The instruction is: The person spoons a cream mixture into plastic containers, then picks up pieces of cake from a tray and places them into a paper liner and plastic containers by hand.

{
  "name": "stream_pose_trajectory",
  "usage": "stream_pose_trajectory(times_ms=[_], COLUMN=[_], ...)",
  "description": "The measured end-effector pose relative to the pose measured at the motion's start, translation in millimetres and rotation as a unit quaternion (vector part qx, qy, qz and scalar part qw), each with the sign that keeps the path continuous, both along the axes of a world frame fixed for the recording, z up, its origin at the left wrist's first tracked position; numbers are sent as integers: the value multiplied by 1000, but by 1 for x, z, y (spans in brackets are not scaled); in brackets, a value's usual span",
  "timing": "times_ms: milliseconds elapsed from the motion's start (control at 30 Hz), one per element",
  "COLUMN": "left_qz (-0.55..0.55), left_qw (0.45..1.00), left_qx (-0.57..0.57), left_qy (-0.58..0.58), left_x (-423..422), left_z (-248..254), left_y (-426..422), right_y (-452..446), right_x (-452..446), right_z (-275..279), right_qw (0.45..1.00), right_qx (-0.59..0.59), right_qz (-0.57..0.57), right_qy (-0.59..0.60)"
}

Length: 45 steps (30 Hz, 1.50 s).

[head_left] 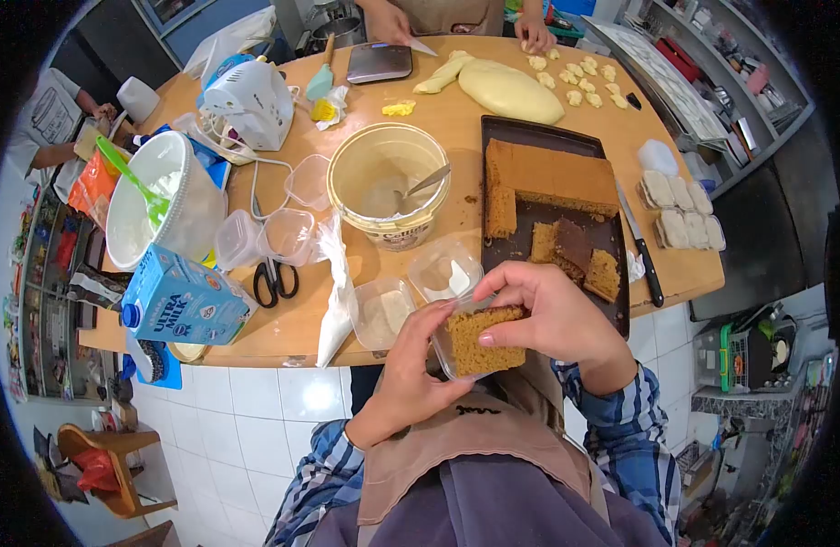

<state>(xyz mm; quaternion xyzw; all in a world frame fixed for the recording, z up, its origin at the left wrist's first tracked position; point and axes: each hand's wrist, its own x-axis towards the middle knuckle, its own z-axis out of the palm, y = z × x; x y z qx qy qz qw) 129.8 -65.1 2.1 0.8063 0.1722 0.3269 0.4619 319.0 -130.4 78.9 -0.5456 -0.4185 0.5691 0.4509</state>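
My left hand (409,376) is wrapped round a small clear plastic container (441,351). A piece of brown cake (484,343) is in my right hand (552,314), pinched between thumb and fingers, at the container's mouth. Beyond my hands, two more clear containers (383,313) stand at the table edge, one with white cream inside. On the right, a dark tray (552,137) holds a large cut cake (552,176) and several smaller pieces. A white piping bag (336,310) lies left of the containers.
Around the table (292,214) are a cream bucket (388,173), scissors (275,284), a milk carton (187,296), a white bowl (151,205), a mixer (249,103) and a knife (649,272). One person's hands (534,32) are near dough (509,91); another person (60,118) is at left.
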Motion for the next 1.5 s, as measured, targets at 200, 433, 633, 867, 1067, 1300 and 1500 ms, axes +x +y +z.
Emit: stream_pose_trajectory(times_ms=[200, 433, 633, 867, 1067, 1300, 1500], left_qz=[11, 2, 12, 45, 56, 33, 38], left_qw=[1000, 1000, 999, 998, 998, 999, 998], left_qx=[-11, 12, 47, 31, 11, 18, 36], left_qy=[-25, 2, 3, -8, -26, -23, -18], left_x=[2, 1, 0, 1, 0, -2, -2], left_z=[-1, 1, 0, 4, -4, -4, -4], left_y=[-2, -3, -1, 1, 1, 4, 4], right_y=[1, 6, 7, 2, -1, 0, 0], right_x=[-3, -8, -12, -15, -12, -2, -3], right_z=[-7, -6, -12, -12, -11, 2, -9], right_qw=[998, 992, 983, 988, 997, 998, 988], right_qx=[24, 35, 81, 69, 66, 32, 88], right_qz=[14, 29, 17, -7, 5, 53, 34], right_qy=[-50, -117, -166, -137, -26, 5, -124])
